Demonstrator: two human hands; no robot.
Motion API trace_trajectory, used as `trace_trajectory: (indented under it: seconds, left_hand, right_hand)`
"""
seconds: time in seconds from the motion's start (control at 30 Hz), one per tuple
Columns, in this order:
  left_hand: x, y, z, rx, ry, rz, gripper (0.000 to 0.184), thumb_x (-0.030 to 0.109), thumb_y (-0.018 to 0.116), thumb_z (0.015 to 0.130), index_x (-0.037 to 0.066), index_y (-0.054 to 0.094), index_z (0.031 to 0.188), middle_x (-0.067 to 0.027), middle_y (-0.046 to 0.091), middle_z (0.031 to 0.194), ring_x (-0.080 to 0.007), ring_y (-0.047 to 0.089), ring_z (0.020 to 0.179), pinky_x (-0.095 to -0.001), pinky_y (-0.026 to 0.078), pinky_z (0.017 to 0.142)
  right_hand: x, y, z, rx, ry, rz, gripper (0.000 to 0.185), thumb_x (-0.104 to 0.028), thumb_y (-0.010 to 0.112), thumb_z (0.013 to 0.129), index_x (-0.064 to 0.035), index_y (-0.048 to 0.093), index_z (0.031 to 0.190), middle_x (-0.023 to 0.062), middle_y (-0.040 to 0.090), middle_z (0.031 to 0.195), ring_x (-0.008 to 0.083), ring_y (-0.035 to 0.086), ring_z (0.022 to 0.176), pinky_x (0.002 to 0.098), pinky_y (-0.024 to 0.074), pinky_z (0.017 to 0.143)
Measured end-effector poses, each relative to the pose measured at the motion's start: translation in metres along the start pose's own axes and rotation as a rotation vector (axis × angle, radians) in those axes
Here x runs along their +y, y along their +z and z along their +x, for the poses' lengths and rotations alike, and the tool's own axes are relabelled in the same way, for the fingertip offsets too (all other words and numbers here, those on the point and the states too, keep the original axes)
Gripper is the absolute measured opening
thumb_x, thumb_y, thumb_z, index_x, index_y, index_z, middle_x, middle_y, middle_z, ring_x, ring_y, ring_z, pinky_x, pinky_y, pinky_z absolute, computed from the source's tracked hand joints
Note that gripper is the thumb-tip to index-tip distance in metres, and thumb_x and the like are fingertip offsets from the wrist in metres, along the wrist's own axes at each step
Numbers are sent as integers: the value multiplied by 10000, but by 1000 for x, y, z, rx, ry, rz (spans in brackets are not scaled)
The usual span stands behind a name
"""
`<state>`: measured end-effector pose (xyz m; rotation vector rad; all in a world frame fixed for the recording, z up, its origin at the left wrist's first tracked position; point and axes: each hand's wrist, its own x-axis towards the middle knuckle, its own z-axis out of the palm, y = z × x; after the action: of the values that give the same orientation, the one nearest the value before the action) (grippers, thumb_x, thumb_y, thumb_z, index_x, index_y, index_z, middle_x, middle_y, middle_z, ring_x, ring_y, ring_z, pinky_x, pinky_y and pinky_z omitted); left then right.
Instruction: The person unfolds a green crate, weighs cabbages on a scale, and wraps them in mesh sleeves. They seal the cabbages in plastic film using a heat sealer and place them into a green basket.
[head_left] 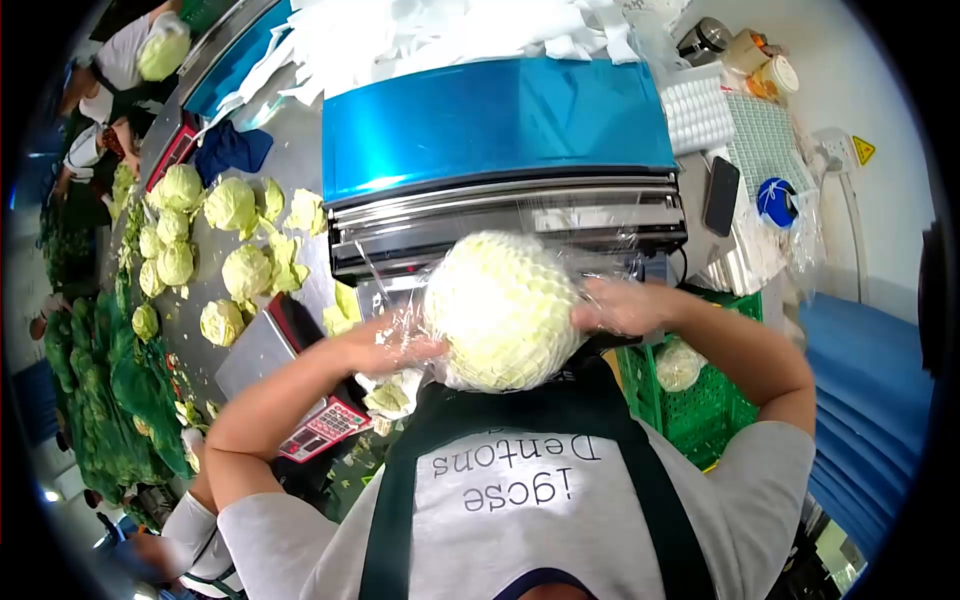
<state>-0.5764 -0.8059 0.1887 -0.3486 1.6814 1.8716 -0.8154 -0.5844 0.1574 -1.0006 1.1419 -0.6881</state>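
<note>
A large pale cabbage point(503, 310) in a white foam net, with clear film around it, is held in front of my apron. My left hand point(400, 342) presses on its left side, fingers blurred and partly under film. On the right side, my right hand point(622, 305) grips it, also blurred. Just beyond the cabbage stands a wrapping machine with a blue cover point(500, 125) and metal rollers. Clear film stretches from the rollers toward the cabbage. The underside of the cabbage is hidden.
Loose cabbages point(230, 205) lie on the metal table at left, near a scale with a red keypad point(325, 428). A green crate point(700, 415) holds a wrapped cabbage at right. A phone point(721, 196) lies beyond it. Other people work at far left.
</note>
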Motion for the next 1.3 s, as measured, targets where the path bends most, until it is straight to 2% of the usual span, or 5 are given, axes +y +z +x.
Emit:
trace_trajectory:
  seconds: [0.23, 0.4, 0.63, 0.83, 1.3]
  left_hand:
    - [-136, 70, -22, 14, -167, -712, 820, 696, 268, 861, -20, 513, 1176, -154, 651, 913, -233, 633, 849, -338, 479, 805]
    - [-144, 100, -58, 686, 161, 35, 371, 290, 477, 935, -47, 631, 919, -122, 648, 740, -176, 618, 705, -289, 488, 668]
    - [-108, 90, -68, 682, -114, -949, 392, 322, 416, 973, 113, 432, 643, 21, 332, 428, -61, 300, 356, -215, 244, 361]
    - [-193, 135, 45, 694, -478, -521, 210, 256, 529, 890, 59, 596, 860, -36, 580, 678, -150, 519, 579, -260, 390, 515]
    - [85, 242, 175, -440, 747, 777, 500, 260, 733, 703, 109, 606, 1162, -166, 417, 1356, -374, 385, 1249, -491, 317, 1012]
  right_hand:
    - [97, 98, -49, 155, 281, 996, 897, -666, 116, 893, 84, 464, 1240, 230, 615, 1077, 290, 615, 1009, 360, 460, 917]
    - [91, 150, -82, 725, -104, 78, 162, -29, 517, 887, 57, 617, 980, 103, 680, 784, 166, 657, 748, 256, 492, 714]
    - [111, 123, -109, 902, 73, 966, 234, -221, 475, 928, -48, 502, 773, -5, 391, 480, 100, 392, 415, 270, 378, 455]
    - [244, 147, -17, 595, 242, 929, 99, -165, 528, 890, -110, 598, 847, -27, 459, 603, 81, 427, 486, 254, 338, 448]
    - [250, 155, -51, 996, 49, 557, 153, -195, 551, 872, -60, 589, 933, 58, 506, 749, 179, 482, 626, 306, 384, 565]
